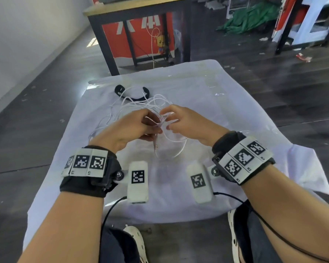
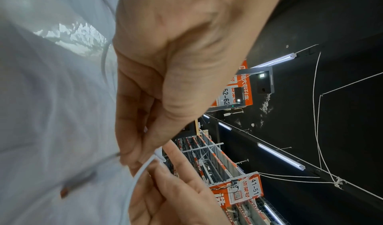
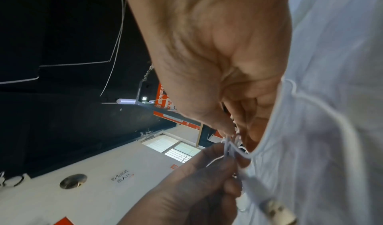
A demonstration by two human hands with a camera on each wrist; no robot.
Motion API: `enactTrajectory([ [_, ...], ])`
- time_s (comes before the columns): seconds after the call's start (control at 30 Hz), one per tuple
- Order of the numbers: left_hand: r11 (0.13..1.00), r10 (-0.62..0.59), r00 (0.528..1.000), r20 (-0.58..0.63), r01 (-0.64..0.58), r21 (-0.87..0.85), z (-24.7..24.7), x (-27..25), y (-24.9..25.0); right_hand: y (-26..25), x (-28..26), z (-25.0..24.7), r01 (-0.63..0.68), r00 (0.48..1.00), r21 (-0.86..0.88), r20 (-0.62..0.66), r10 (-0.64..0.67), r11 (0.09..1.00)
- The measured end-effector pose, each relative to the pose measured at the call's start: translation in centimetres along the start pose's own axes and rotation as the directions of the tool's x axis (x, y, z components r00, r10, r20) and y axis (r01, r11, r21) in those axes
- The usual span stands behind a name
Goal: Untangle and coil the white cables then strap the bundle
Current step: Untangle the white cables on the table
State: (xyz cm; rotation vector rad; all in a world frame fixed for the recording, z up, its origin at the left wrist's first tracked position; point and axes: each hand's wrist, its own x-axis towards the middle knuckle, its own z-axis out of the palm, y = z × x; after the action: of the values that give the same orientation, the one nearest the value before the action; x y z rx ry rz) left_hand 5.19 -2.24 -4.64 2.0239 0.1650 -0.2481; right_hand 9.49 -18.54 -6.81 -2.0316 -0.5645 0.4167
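A tangle of thin white cables [image 1: 140, 105] lies on the white cloth [image 1: 226, 111], and part of it is lifted between my hands. My left hand [image 1: 156, 129] pinches a knot of strands, and a USB plug [image 1: 156, 147] dangles below it. My right hand [image 1: 167, 118] pinches strands at the same knot from the right. A black strap [image 1: 131, 94] lies curved on the cloth just behind the tangle. In the left wrist view my left hand [image 2: 145, 156] holds a white cable [image 2: 138, 171]. In the right wrist view my right hand [image 3: 231, 134] pulls on strands of the cables [image 3: 228, 148].
The cloth-covered surface drops off at its front edge [image 1: 159, 219] near my knees. A black-framed table [image 1: 140, 8] with a red board stands behind it. A green tarp [image 1: 251, 18] and scraps lie on the dark floor at the back right.
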Motion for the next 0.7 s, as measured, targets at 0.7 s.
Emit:
enactTrajectory([
  [0.7, 0.835, 0.149, 0.881, -0.449, 0.132, 0.534, -2.1, 0.5, 0.6, 1.1, 0.4, -2.9, 0.075, 0.837, 0.353, -0.530, 0.134, 0.933],
])
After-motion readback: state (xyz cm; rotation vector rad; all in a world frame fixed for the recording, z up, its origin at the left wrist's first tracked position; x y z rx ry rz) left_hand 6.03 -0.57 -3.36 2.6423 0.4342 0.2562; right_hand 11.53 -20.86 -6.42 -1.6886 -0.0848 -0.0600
